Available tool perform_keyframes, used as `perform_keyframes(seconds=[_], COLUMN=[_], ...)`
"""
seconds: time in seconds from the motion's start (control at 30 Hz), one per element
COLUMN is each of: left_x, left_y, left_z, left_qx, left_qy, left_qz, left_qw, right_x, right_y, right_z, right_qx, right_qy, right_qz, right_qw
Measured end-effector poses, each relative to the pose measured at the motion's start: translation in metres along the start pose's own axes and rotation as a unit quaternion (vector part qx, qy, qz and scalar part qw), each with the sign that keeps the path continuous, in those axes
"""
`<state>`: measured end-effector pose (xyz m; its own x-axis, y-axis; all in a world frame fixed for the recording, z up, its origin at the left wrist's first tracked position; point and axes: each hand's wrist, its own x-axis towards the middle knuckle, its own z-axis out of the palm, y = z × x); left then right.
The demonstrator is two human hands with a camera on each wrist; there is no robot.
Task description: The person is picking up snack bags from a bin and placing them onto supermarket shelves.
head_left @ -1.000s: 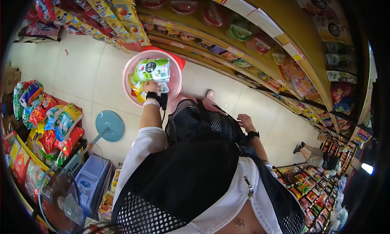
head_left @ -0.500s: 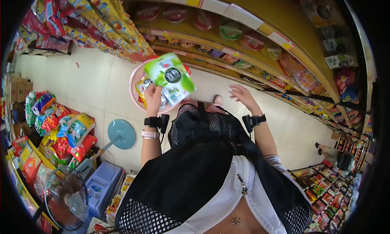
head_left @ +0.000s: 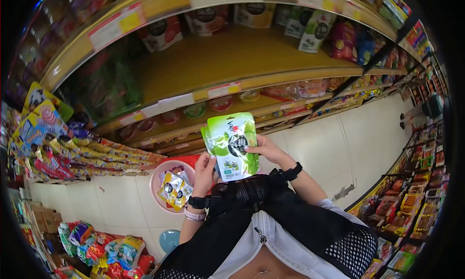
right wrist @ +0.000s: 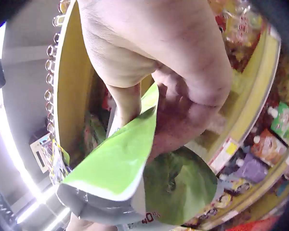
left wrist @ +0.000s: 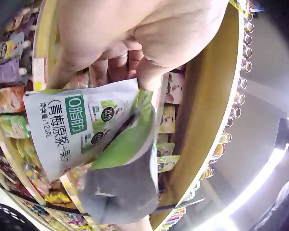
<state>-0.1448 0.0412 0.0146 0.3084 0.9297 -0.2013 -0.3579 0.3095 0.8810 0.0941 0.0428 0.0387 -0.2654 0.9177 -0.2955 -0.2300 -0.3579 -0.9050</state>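
Two green-and-white pouches (head_left: 235,146), overlapping, are held up in front of the body in the head view. The left hand (head_left: 204,172) pinches their lower left side, and the right hand (head_left: 270,150) grips the right edge with its thumb on the front. In the left wrist view the left hand (left wrist: 144,33) holds a pouch (left wrist: 62,130) by its edge, beside a second one. The right wrist view has the right hand (right wrist: 159,57) with thumb and fingers around a green pouch (right wrist: 115,159).
A pink basket (head_left: 156,184) with yellow-and-white packets (head_left: 175,189) stands on the floor at lower left. Shelves (head_left: 218,51) with pouches and tubs run across the front. Hanging snack packets (head_left: 43,129) are on the left; a person (head_left: 424,112) is at far right.
The left hand has lifted the pouches out of the basket and brought them in front of the body. The right hand has come over and grips them too. The head view has turned toward the shelf.
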Motion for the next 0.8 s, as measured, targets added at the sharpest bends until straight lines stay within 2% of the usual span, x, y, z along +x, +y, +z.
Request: perform_keyframes(seconds=[0.03,0.1,0.17,0.23,0.3,0.43,0.57,0.63,0.67,0.8], left_x=[0.007,0.027,0.038,0.051,0.059,0.070,0.071,0.070,0.069,0.079], left_y=[0.002,0.008,0.024,0.033,0.035,0.035,0.039,0.044,0.047,0.060], left_z=[0.011,0.038,0.067,0.081,0.091,0.110,0.129,0.140,0.146,0.168], left_qx=[0.005,-0.048,-0.052,-0.012,-0.004,0.007,-0.007,-0.013,-0.020,-0.028], left_qy=[-0.006,-0.039,-0.027,-0.043,-0.041,-0.039,-0.018,-0.010,-0.005,-0.004], left_qz=[-0.002,0.031,0.042,0.076,0.074,0.103,0.140,0.159,0.160,0.206], left_qw=[1.000,0.998,0.997,0.996,0.996,0.994,0.990,0.987,0.987,0.978], right_x=[-0.009,-0.027,-0.050,-0.064,-0.069,-0.047,-0.003,0.017,0.023,0.034], right_y=[-0.009,-0.030,-0.065,-0.106,-0.157,-0.230,-0.248,-0.243,-0.242,-0.249], right_z=[-0.012,-0.042,-0.079,-0.117,-0.149,-0.220,-0.264,-0.278,-0.284,-0.288], right_qx=[0.004,-0.068,-0.115,-0.099,-0.067,-0.131,-0.119,-0.106,-0.106,-0.117], right_qy=[0.005,0.052,0.130,0.223,0.278,0.325,0.257,0.252,0.227,0.207], right_qz=[-0.005,-0.076,-0.155,-0.247,-0.337,-0.445,-0.430,-0.358,-0.382,-0.377], right_qw=[1.000,0.993,0.973,0.938,0.897,0.824,0.857,0.893,0.890,0.895])
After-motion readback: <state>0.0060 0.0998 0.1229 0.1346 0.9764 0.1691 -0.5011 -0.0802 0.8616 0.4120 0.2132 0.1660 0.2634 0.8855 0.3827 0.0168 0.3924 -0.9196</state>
